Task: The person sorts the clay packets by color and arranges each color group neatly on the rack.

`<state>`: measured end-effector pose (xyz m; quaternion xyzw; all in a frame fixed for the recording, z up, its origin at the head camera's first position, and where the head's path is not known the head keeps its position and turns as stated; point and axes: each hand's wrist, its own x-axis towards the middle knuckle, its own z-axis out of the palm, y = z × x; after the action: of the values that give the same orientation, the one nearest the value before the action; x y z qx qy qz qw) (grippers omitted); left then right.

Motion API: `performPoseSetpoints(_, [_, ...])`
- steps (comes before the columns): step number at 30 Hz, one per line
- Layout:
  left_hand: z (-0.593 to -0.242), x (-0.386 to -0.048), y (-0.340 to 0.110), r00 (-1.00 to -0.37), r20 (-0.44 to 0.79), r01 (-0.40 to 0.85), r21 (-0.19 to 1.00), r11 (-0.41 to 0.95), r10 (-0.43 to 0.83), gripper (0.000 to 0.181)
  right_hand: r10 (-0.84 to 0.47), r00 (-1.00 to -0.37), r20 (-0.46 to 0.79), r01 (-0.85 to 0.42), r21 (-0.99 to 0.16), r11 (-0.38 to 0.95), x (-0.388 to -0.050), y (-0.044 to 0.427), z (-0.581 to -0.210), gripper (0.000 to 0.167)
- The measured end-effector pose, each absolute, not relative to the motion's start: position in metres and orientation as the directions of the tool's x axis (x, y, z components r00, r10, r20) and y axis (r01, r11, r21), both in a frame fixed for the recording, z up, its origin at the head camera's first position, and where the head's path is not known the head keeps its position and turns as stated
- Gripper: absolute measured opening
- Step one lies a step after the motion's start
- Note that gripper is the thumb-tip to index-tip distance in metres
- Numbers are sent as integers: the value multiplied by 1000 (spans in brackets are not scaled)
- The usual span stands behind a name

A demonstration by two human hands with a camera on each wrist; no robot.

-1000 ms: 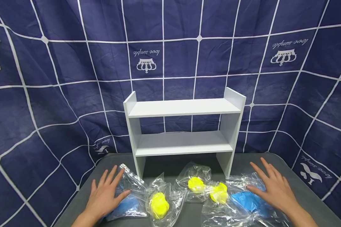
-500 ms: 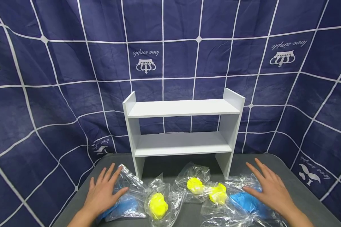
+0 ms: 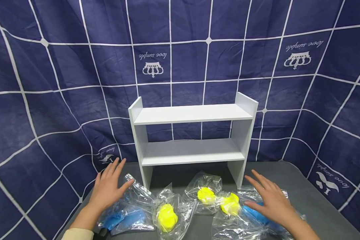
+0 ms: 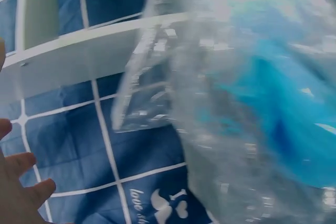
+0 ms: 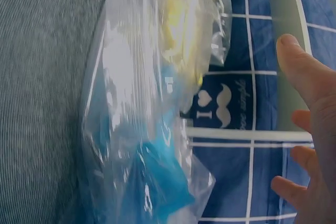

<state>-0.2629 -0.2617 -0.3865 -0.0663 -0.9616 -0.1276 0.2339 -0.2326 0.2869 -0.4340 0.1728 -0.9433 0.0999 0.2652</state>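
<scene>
My left hand (image 3: 108,190) hovers with fingers spread over the left end of a row of clear plastic bags, holding nothing. Beneath it is a bag with a soft blue lump (image 3: 133,217), which also fills much of the left wrist view as a blue shape (image 4: 294,124). My right hand (image 3: 271,201), fingers also extended and holding nothing, is above a bag with a blue lump (image 3: 255,213), which it partly hides. Between the hands lie clear bags with yellow lumps (image 3: 167,217), two of them farther right. In the right wrist view, bagged blue (image 5: 168,182) and yellow (image 5: 181,24) contents show.
Behind the bags stands a white two-tier shelf (image 3: 193,114) on a dark grey surface (image 3: 192,226). A navy curtain (image 3: 189,60) with white grid lines and printed words hangs around the back and sides.
Both hands have moved: the left went slightly up and forward, the right shifted left over the blue bag. A light sleeve cuff now shows at my left wrist. The bags stay in place.
</scene>
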Motion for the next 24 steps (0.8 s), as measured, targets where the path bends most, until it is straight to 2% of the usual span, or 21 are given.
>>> performPoseSetpoints(6, [-355, -280, -256, -836, 545, 275, 306, 911, 69, 84, -278, -812, 513, -396, -136, 908, -233, 273, -435, 83])
performPoseSetpoints(12, [-320, -296, -246, -770, 638, 412, 489, 769, 7, 79, -265, -829, 493, -413, -218, 884, -234, 262, -440, 83])
performPoseSetpoints(16, [-296, -302, -236, -760, 649, 496, 584, 642, -3, 77, -273, -835, 478, -424, -241, 873, -235, 255, -444, 85])
performPoseSetpoints(24, [-250, -312, -213, -760, 648, 600, 662, 449, 59, 74, -256, -862, 437, -434, -377, 818, -238, 246, -456, 85])
